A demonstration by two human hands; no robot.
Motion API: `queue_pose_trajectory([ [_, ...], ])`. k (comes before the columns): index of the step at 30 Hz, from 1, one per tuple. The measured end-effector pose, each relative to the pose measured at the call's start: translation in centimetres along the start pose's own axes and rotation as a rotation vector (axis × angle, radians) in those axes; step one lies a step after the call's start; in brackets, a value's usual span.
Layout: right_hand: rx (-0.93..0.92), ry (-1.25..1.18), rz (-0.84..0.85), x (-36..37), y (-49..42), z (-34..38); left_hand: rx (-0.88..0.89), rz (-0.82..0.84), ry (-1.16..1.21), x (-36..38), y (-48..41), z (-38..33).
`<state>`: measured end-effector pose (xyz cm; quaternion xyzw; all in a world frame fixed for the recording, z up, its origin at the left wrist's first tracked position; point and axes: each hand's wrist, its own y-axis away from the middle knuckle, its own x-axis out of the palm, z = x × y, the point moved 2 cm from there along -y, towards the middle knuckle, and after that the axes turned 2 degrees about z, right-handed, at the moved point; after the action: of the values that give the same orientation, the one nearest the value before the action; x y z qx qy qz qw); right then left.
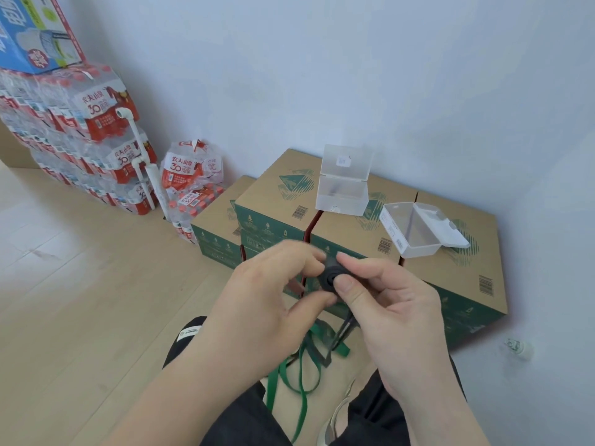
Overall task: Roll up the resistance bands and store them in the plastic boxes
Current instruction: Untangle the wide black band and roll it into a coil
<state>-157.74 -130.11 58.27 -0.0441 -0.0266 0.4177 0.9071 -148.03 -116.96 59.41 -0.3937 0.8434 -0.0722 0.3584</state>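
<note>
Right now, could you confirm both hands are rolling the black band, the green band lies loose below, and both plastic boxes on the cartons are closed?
Not quite: the head view shows the rear plastic box and front plastic box on the cartons open. The left hand and right hand do roll the black band, with the green band loose below.

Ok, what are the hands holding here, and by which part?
Both hold the black resistance band at its rolled-up coil: the right hand pinches the coil's flat face, the left hand grips its left edge.
</note>
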Motion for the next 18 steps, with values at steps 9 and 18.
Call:
queue_pose_trajectory([
  [9,-0.063,0.058,0.047,-0.5,0.1,0.3,-0.17,0.014,0.253,-0.5,0.0,-0.7],
  [18,-0.037,-0.257,-0.049,1.2,0.2,0.2,-0.253,-0.275,0.559,0.3,0.5,-0.8],
])
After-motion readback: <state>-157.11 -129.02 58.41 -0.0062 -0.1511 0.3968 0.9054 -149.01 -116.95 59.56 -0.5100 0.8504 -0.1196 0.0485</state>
